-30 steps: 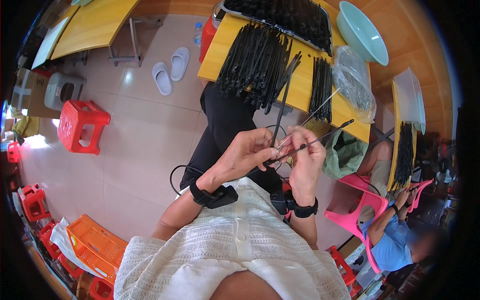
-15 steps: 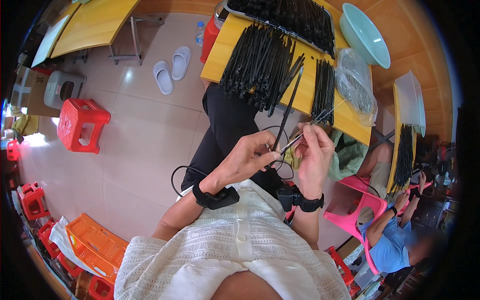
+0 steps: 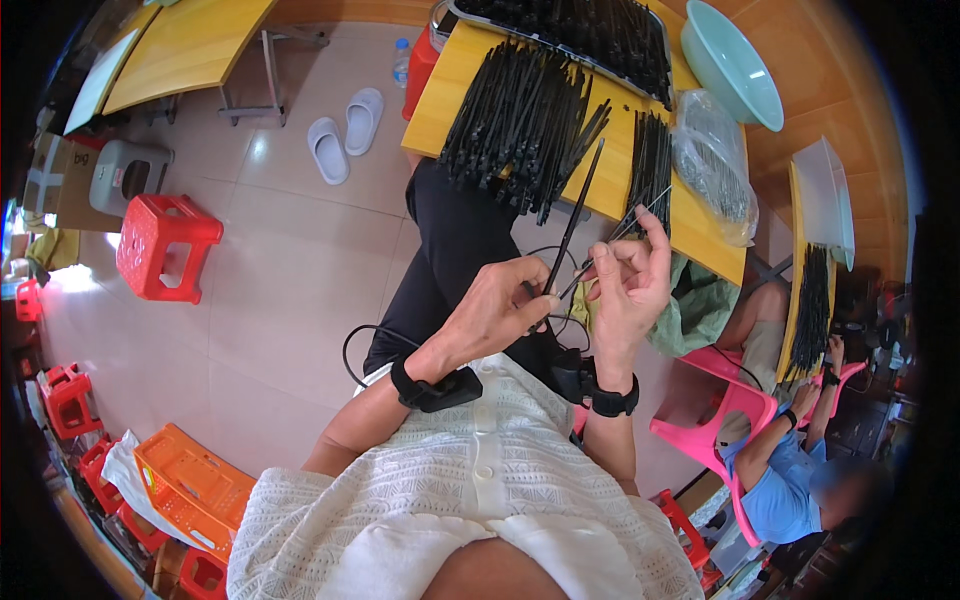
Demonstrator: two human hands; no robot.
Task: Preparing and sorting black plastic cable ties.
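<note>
L hand (image 3: 505, 300) has 1 black strip (image 3: 574, 222) pinched btwn thumb & fingers, long end tilted up twd the table (image 3: 617, 150). R hand (image 3: 630, 275), just beside, is at a thin rod (image 3: 622, 230) slanting up-right from nr the L fingertips; R fingers half spread, can't tell if gripping or only touching. Both hands short of table's nr edge. On table: big pile (image 3: 515, 120), small pile (image 3: 650, 160), tray (image 3: 570, 55), clear bag (image 3: 715, 165).
</note>
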